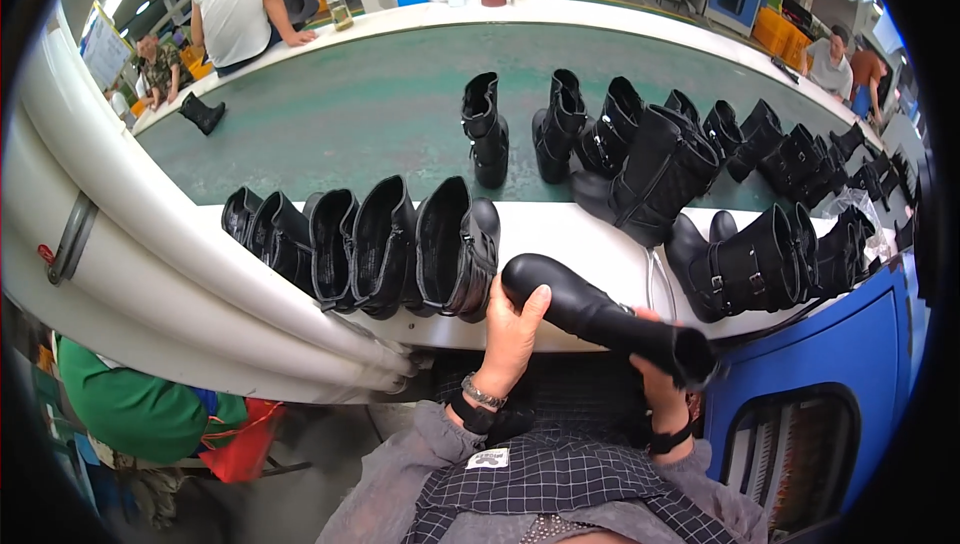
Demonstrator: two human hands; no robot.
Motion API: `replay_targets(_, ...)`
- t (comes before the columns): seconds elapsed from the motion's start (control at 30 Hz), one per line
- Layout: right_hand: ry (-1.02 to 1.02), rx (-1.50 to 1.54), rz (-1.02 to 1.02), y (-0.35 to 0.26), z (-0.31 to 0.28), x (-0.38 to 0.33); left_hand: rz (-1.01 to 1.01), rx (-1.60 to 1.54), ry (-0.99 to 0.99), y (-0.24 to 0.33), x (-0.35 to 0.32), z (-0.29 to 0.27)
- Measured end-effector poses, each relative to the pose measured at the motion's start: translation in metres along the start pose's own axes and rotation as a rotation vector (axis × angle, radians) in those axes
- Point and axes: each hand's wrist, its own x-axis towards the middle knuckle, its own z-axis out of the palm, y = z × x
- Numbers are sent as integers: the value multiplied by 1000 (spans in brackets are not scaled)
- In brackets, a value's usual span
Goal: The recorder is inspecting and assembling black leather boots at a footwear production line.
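A black boot (575, 302) lies on its side in the air above the front edge of the white ledge, toe to the left and shaft opening to the right. My left hand (513, 332) grips it near the toe, thumb on the near side, other fingers partly hidden. Around the shaft closes my right hand (657, 369), partly covered by the boot. To the left, a row of upright black boots (385, 244) stands close by my left hand. Buckled black boots (745, 269) stand on the ledge to the right, beside a taller black boot with a side zip (655, 174).
Beyond the white ledge (540, 229) runs a green conveyor belt (330, 94) carrying several more boots. Thick white pipes (180, 234) rise at the left; a blue machine (815, 344) stands at the right. Several people work around the belt's far side and ends.
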Motion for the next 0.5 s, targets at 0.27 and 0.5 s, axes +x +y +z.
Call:
replay_targets(0.27,177,9,137,-9,-2,-46,205,301,-249,16,-10,36)
replay_targets(0.5,123,7,206,18,-14,-62,148,179,-332,19,-6,41)
